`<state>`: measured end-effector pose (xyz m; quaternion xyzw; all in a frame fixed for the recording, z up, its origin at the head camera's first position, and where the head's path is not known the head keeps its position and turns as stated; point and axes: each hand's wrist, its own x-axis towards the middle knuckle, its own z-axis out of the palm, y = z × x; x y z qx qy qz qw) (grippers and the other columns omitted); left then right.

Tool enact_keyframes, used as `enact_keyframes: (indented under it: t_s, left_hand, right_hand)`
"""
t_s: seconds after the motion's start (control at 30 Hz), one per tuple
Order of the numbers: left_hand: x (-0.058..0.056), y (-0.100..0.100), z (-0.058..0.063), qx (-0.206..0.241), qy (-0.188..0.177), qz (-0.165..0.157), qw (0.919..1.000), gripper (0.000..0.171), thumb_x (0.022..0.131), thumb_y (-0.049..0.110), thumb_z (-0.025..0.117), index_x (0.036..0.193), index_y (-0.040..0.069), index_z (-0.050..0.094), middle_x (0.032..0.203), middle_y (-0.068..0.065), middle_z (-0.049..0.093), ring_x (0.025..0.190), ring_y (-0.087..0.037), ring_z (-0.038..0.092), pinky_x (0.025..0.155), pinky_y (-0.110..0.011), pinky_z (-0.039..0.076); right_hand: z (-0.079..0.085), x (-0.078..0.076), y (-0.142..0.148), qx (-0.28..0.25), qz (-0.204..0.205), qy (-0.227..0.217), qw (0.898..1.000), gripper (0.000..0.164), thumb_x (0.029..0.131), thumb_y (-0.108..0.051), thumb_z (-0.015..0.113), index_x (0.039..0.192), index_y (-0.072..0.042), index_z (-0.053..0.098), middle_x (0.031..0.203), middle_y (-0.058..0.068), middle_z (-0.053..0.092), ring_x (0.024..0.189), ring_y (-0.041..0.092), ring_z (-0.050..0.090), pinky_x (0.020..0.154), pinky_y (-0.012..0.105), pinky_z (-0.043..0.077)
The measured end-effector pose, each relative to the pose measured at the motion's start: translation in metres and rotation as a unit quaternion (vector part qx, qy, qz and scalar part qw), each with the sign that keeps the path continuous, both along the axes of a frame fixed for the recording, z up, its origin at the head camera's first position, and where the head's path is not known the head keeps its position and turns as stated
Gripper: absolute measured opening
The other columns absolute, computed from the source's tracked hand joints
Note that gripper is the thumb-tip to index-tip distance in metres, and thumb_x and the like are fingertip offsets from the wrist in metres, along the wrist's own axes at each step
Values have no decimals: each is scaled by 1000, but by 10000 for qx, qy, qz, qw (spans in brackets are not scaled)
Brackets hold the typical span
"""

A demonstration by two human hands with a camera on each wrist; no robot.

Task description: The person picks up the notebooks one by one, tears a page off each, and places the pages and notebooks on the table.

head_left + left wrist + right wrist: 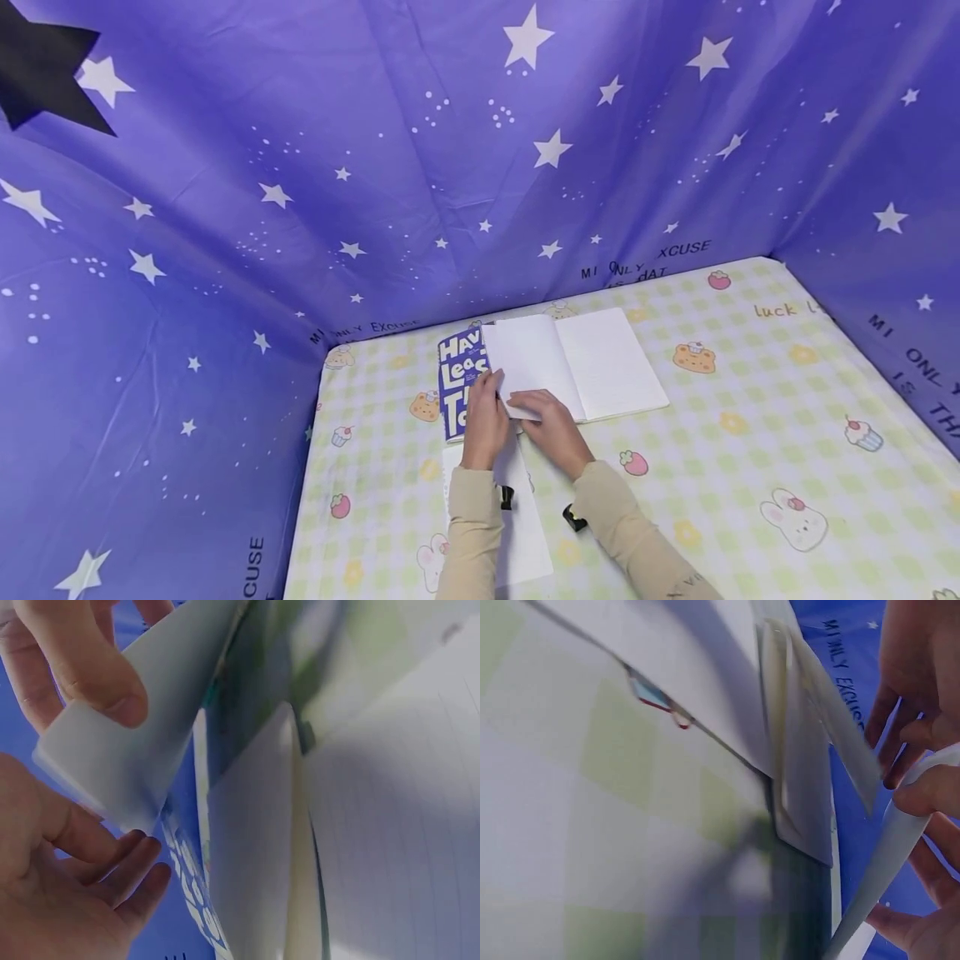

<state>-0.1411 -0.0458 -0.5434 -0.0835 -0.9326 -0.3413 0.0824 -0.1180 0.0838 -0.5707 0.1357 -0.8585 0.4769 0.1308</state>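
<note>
A notebook (611, 367) lies open near the back of the table, its pages pale and faintly lined. My right hand (555, 433) is at its near left corner. In the left wrist view the right thumb (124, 705) presses on a lifted portion of notebook pages (142, 750), with fingers behind. Beside it my left hand (486, 421) has relaxed fingers right at the edge of those pages. Partly under the notebook's left side is a blue book (453, 387) with large white lettering; the hand and pages hide part of it.
A white lined sheet (525, 542) lies below the blue book, partly under the left forearm. The table has a green-checked cloth (720, 467) with printed animals and fruit. Purple star-patterned curtains (450, 167) stand along the table's back, left and right edges.
</note>
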Motion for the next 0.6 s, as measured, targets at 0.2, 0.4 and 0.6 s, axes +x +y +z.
enact_keyframes:
  t_s: [0.2,0.4,0.6]
  left_hand:
    - [-4,-3,-7,-309,220,-68,9993,37,85,-5,46,118,4,61,131,-23,46,120,-37,44,101,-46,37]
    - [-10,6,-7,-673,7,-184,9976,35,87,1,51,120,6,60,136,-18,44,125,-34,39,104,-44,33]
    - [-17,22,-1,-679,-266,-404,9965,30,93,14,50,120,7,60,131,-13,51,122,-29,44,103,-42,35]
  right_hand:
    - [-8,1,-6,384,173,72,9991,39,69,8,68,104,-9,70,112,1,64,108,17,54,96,31,42]
    - [-15,3,-8,717,387,168,9965,29,68,5,69,96,-5,70,103,4,65,102,19,55,93,32,44]
    - [-16,6,-3,727,460,-222,9960,14,72,1,68,79,-11,68,79,-5,62,75,9,57,72,27,51]
